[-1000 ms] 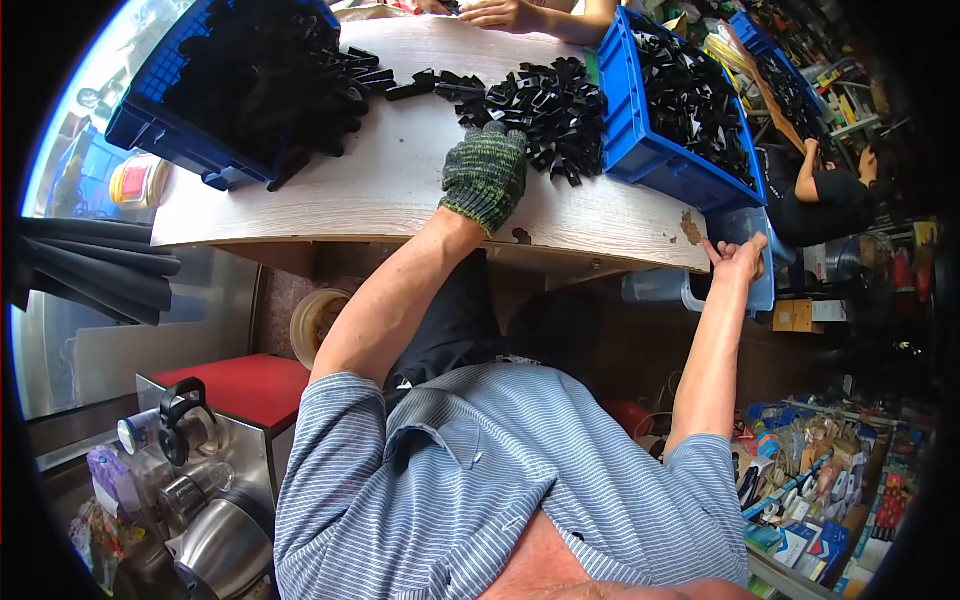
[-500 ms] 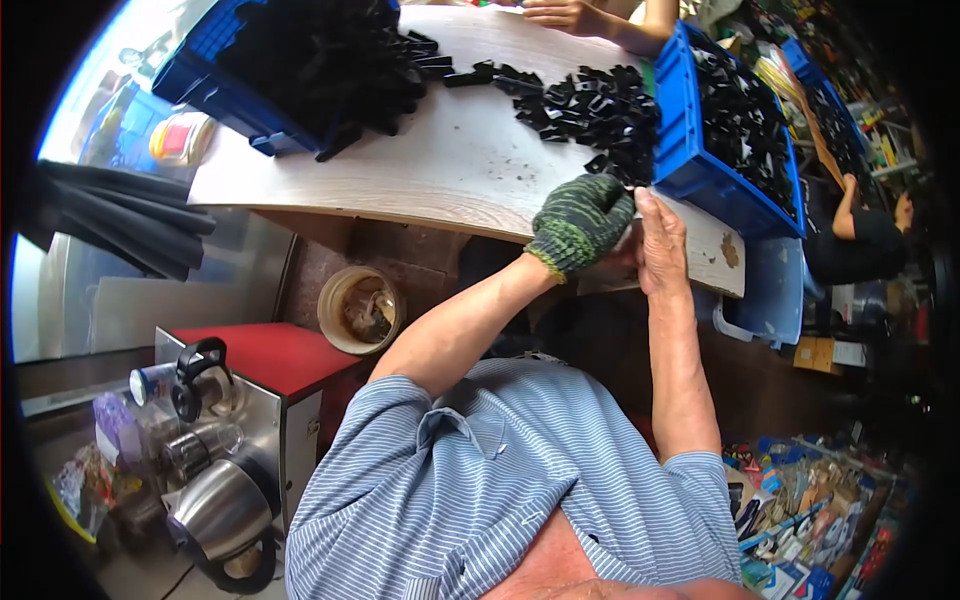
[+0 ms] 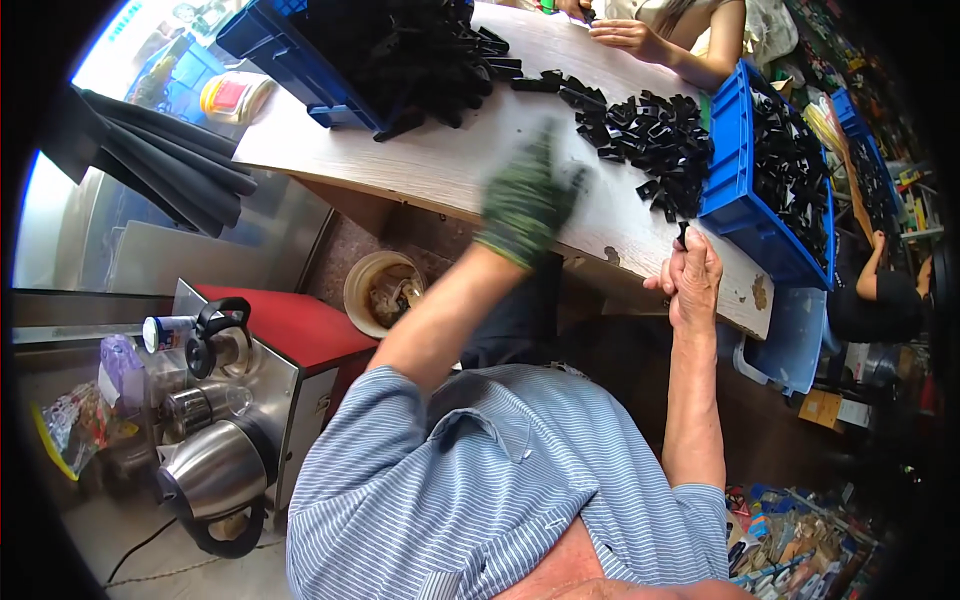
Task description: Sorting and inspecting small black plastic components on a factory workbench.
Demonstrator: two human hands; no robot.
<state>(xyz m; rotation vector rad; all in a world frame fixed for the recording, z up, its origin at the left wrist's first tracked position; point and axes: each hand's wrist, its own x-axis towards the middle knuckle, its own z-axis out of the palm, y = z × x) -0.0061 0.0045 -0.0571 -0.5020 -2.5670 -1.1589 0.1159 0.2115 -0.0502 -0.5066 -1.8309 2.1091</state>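
Observation:
My left hand point(image 3: 525, 200), in a green and black knitted glove, is over the front part of the white table point(image 3: 420, 165). Motion smears its fingers, so I cannot tell whether it grips anything. Bare and closed, my right hand point(image 3: 692, 275) is just off the table's front edge, with a small black plastic piece point(image 3: 683, 236) pinched at the fingertips. Beyond it lies a loose pile of similar black pieces point(image 3: 650, 135). Longer black parts point(image 3: 440, 75) spill from a tipped blue crate point(image 3: 290, 65) at the far left.
A blue bin point(image 3: 735, 150) full of black pieces stands right of the pile. Across the table are another person's hands point(image 3: 630, 38). Below the table's edge is a round bucket point(image 3: 362, 310). A red-topped cabinet point(image 3: 290, 335) and a steel kettle point(image 3: 215, 475) stand at left.
My gloved left hand has parted from my right hand and swung left over the table. The black piece in my right fingertips now shows. The whole view has shifted slightly.

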